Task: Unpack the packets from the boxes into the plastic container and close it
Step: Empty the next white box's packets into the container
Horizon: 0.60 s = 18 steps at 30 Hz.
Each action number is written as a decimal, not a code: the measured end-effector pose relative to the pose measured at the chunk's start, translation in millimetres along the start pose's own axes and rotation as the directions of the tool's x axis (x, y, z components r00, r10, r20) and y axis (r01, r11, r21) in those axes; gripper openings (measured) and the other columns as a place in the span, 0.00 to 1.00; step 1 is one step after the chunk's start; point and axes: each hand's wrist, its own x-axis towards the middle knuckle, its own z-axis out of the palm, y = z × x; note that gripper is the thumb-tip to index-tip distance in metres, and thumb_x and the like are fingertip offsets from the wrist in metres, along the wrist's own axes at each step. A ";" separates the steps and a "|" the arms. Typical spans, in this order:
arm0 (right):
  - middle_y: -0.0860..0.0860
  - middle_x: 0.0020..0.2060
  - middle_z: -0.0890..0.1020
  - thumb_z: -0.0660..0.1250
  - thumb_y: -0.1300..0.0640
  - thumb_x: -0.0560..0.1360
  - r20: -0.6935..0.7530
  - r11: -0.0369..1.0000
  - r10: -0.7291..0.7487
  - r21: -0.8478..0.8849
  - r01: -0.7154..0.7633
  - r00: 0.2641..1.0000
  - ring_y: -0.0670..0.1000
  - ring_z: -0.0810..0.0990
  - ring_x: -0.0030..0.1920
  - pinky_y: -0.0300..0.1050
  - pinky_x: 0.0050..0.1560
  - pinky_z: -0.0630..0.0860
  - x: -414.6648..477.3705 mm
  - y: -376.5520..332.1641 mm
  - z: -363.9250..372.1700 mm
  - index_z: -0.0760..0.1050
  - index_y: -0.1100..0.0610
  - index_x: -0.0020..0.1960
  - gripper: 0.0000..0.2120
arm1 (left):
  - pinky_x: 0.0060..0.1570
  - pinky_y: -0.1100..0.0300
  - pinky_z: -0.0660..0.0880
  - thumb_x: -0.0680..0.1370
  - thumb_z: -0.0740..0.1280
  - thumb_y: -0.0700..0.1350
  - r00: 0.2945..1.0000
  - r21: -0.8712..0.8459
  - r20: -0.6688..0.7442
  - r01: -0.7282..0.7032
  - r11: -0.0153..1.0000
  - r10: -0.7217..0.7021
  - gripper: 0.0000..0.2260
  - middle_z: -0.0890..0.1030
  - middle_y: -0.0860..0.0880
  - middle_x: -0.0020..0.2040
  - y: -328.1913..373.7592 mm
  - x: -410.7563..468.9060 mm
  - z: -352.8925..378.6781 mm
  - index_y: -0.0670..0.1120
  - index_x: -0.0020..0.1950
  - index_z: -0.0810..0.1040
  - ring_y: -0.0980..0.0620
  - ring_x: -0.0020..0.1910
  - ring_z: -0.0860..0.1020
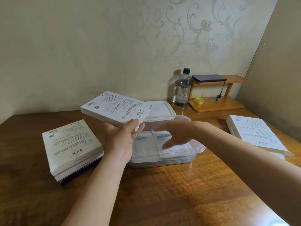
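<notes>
My left hand [121, 141] grips a flat white printed box [114, 108] by its near corner and holds it tilted above the table, its end flap open over the container. The clear plastic container [197, 148] stands in the middle of the table with white packets [145, 144] lying flat inside. My right hand [177, 134] hovers over the container's open top, blurred, fingers spread, holding nothing. The container's white lid [160, 110] lies just behind it. A stack of white boxes [70, 147] sits to the left, and another white box [254, 132] lies at the right.
A wooden table [171, 190] carries everything. At the back right stand a dark-capped plastic bottle [183, 88] and a small wooden shelf [218, 103] with a black device, a yellow tape roll [199, 100] and a small blue item. Walls close off the back and right.
</notes>
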 end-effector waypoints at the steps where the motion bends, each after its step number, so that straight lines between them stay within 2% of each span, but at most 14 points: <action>1: 0.47 0.77 0.65 0.69 0.40 0.75 0.055 0.999 -0.005 -0.038 0.007 0.998 0.54 0.64 0.76 0.59 0.75 0.62 -0.1 2.3 0.9 0.57 0.43 0.79 0.37 | 0.51 0.47 0.84 0.75 0.70 0.25 1.000 0.002 0.005 0.002 1.000 -0.002 0.26 0.85 0.51 0.56 0.0 0.2 -0.4 0.53 0.62 0.75 0.50 0.59 0.83; 3: 0.48 0.77 0.64 0.67 0.38 0.76 0.106 0.995 0.002 -0.097 0.009 0.994 0.55 0.64 0.76 0.58 0.75 0.63 -0.6 9.0 3.7 0.54 0.42 0.80 0.37 | 0.51 0.47 0.84 0.75 0.70 0.26 1.000 0.004 0.009 0.010 1.000 -0.010 0.26 0.85 0.52 0.56 0.1 0.5 -0.6 0.53 0.62 0.75 0.50 0.60 0.83; 7: 0.49 0.77 0.65 0.65 0.39 0.77 0.166 0.995 0.011 -0.099 0.005 0.986 0.55 0.65 0.75 0.56 0.74 0.63 -3.1 12.5 4.1 0.53 0.42 0.80 0.36 | 0.49 0.48 0.84 0.75 0.69 0.25 1.000 0.008 0.008 0.015 1.000 -0.015 0.26 0.85 0.51 0.57 0.3 0.6 -0.2 0.52 0.64 0.74 0.50 0.59 0.83; 13: 0.49 0.77 0.65 0.64 0.39 0.78 0.169 0.987 0.006 -0.159 0.022 0.986 0.55 0.64 0.76 0.55 0.74 0.63 -6.3 8.7 -1.2 0.55 0.44 0.80 0.35 | 0.49 0.47 0.84 0.75 0.69 0.25 1.000 0.001 0.015 0.024 1.000 -0.024 0.27 0.84 0.49 0.60 -0.9 1.5 -1.1 0.51 0.66 0.74 0.48 0.61 0.83; 18: 0.49 0.78 0.62 0.67 0.37 0.75 0.183 0.981 0.002 -0.190 0.034 0.983 0.55 0.61 0.77 0.56 0.75 0.60 -6.7 7.4 -7.5 0.51 0.45 0.81 0.41 | 0.51 0.45 0.84 0.75 0.69 0.25 1.000 -0.001 0.014 0.028 1.000 -0.028 0.26 0.85 0.48 0.59 -2.7 3.5 -2.0 0.51 0.64 0.75 0.48 0.61 0.83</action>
